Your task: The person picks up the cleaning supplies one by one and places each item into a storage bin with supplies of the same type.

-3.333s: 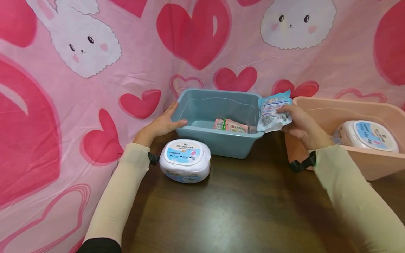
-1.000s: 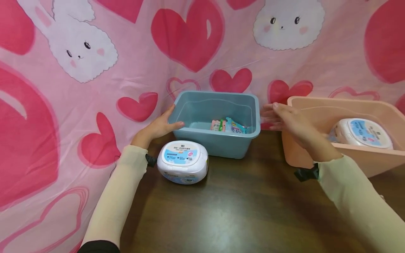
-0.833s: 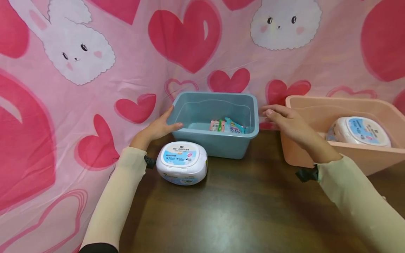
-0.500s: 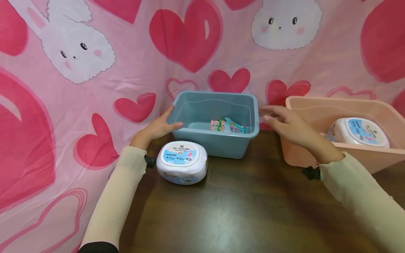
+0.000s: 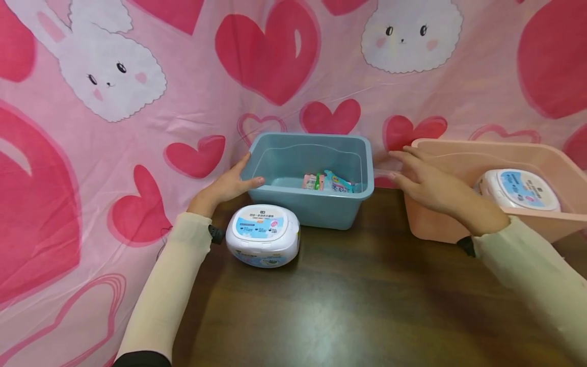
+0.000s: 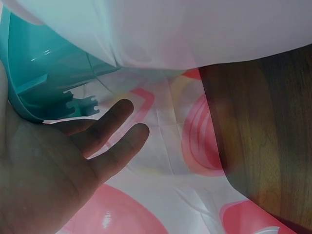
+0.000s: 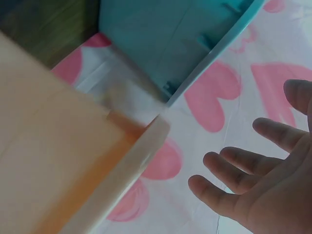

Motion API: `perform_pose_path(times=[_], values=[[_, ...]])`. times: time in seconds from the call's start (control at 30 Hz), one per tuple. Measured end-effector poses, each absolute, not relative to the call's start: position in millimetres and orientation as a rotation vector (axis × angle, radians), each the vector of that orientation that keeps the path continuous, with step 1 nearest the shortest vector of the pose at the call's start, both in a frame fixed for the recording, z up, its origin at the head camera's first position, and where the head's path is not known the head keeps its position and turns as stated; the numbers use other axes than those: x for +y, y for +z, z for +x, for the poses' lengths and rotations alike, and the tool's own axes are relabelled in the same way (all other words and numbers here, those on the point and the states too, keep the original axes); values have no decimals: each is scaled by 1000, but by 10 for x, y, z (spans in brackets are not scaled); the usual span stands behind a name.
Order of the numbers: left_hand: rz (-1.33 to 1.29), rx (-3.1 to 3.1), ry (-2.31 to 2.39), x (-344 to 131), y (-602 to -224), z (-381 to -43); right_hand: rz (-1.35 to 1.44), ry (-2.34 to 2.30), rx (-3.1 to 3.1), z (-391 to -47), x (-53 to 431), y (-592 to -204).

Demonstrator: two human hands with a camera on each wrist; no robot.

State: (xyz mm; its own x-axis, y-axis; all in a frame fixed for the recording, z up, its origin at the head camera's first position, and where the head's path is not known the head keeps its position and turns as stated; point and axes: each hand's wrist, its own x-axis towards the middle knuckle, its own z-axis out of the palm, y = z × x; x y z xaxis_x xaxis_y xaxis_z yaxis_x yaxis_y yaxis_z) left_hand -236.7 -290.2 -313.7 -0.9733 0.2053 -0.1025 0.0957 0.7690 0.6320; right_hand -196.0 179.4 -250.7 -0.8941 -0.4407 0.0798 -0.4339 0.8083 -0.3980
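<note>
My left hand (image 5: 222,188) rests at the left side of a blue-grey plastic bin (image 5: 316,208), its thumb at the rim. In the left wrist view its fingers (image 6: 119,151) extend past the bin, straight and apart. A blue-and-white pouch (image 5: 338,183) and a pink packet (image 5: 310,181) lie inside the bin at the right. My right hand (image 5: 435,183) holds nothing; it hovers at the left end of a peach bin (image 5: 433,221), overlapping its rim in the head view. In the right wrist view its fingers (image 7: 229,178) are spread.
A white lidded tub (image 5: 263,234) with a blue label stands in front of the blue-grey bin. A similar tub (image 5: 525,188) sits inside the peach bin. A pink curtain (image 5: 197,76) with hearts and rabbits hangs behind the dark wooden table (image 5: 321,306).
The right hand has let go of the blue-and-white pouch, which now lies in the blue-grey bin. That hand has since moved slightly right, over the peach bin's edge. The left hand stays put.
</note>
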Motion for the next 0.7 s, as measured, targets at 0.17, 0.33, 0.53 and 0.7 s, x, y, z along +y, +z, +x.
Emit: perform_pose_path(times=[0.17, 0.33, 0.53, 0.7], values=[[243, 2797, 997, -2900, -3138, -2377, -699, -546, 2999, -1972, 1894, -2505], [237, 2783, 1017, -2899, -3148, -2378, -702, -474, 3018, -1988, 1968, -2525], [235, 2770, 1021, -2903, -3179, -2362, -707, -409, 3024, -1991, 2089, -2554], [247, 2786, 1021, -2903, -3152, -2331, -684, -370, 3041, -1980, 2234, -2570]])
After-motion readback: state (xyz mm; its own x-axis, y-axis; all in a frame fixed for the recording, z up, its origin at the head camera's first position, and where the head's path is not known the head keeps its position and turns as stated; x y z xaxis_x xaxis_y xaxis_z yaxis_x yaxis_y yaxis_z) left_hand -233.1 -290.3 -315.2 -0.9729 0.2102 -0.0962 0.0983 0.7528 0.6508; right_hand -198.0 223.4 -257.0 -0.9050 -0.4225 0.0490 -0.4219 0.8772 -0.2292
